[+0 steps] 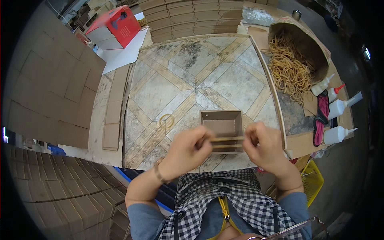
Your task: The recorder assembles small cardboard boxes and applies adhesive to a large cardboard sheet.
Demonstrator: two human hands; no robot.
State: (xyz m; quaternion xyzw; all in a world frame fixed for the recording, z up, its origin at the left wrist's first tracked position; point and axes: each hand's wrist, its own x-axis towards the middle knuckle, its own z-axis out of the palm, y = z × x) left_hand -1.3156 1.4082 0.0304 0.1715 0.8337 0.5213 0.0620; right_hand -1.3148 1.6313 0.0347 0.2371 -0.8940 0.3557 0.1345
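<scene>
Between my two hands a tan rubber band (227, 139) is stretched taut in two parallel strands. My left hand (191, 147) is closed on its left end, and my right hand (262, 145) grips its right end; both hands are slightly blurred. Below the band, an open rectangular brown cardboard box (221, 121) rests on the patterned tabletop, its near part partly covered by the band and hands. A second rubber band (167, 121) lies loose on the tabletop, left of the box.
A large sack (320, 48) spills many rubber bands (290, 66) at the right. White squeeze bottles (335, 135) and a pink-black glove (321, 116) line the right edge. Cardboard stacks (192, 20) stand at the back and left; a red-white box (114, 28) sits back left.
</scene>
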